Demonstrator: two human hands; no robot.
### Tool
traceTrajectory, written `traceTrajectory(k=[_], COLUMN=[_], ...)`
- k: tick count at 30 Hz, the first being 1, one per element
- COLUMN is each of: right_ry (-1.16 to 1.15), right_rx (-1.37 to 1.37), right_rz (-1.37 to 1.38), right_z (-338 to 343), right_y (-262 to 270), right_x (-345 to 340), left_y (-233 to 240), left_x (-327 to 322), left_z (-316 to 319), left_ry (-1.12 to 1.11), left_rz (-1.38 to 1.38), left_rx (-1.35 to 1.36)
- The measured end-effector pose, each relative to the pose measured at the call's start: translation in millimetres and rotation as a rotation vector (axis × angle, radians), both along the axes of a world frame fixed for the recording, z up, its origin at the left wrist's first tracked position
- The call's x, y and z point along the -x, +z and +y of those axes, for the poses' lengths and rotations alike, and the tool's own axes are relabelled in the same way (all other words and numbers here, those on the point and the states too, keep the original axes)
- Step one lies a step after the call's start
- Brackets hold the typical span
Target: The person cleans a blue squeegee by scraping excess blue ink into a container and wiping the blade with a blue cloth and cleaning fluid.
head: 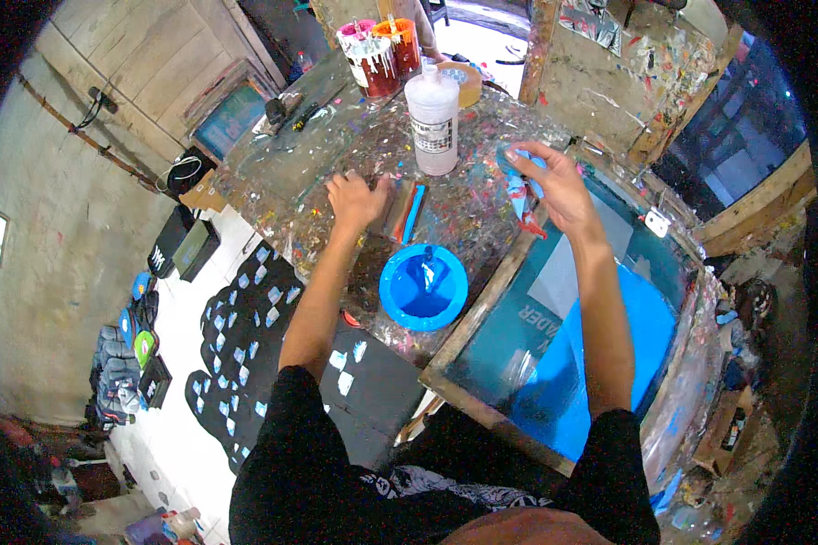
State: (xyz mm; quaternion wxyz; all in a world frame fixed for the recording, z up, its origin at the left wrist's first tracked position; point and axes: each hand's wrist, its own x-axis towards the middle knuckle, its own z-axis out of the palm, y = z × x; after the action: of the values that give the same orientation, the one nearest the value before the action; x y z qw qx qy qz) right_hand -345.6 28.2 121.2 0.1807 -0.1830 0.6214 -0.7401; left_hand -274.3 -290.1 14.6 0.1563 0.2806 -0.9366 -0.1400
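My right hand pinches a crumpled rag, pale blue with red stains, above the near edge of a screen-printing frame. Blue ink covers much of the frame's mesh. My left hand is low over the paint-spattered table, its fingers apart and nothing visible in them. Just right of its thumb lies a squeegee with a blue-coated edge; whether they touch is hard to tell. A blue tub with ink inside stands nearer my body.
Behind the hands stand a translucent plastic bottle, a tape roll and paint-streaked pots. A cutter knife lies at the table's far left. Black pieces with pale patches are spread at lower left.
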Motion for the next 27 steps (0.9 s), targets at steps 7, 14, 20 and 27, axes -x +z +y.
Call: traceTrajectory(k=[7, 14, 20, 27], right_ry=[0.201, 0.051, -0.143, -0.166], right_rx=[-0.276, -0.423, -0.384, -0.337], right_rz=[0.259, 0.553, 0.983, 1.116], right_z=[-26, -17, -57, -74], right_y=[11, 49, 97, 68], right_x=[-41, -65, -90, -138], left_y=[-45, 30, 127, 144], left_x=[-4, -34, -103, -137], left_z=[-41, -29, 49, 77], left_ry=[-0.231, -0.167, -0.219, -0.176], left_rz=[0.115, 0.563, 0.689, 0.786], left_rx=[-0.151, -0.486, -0.496, -0.669])
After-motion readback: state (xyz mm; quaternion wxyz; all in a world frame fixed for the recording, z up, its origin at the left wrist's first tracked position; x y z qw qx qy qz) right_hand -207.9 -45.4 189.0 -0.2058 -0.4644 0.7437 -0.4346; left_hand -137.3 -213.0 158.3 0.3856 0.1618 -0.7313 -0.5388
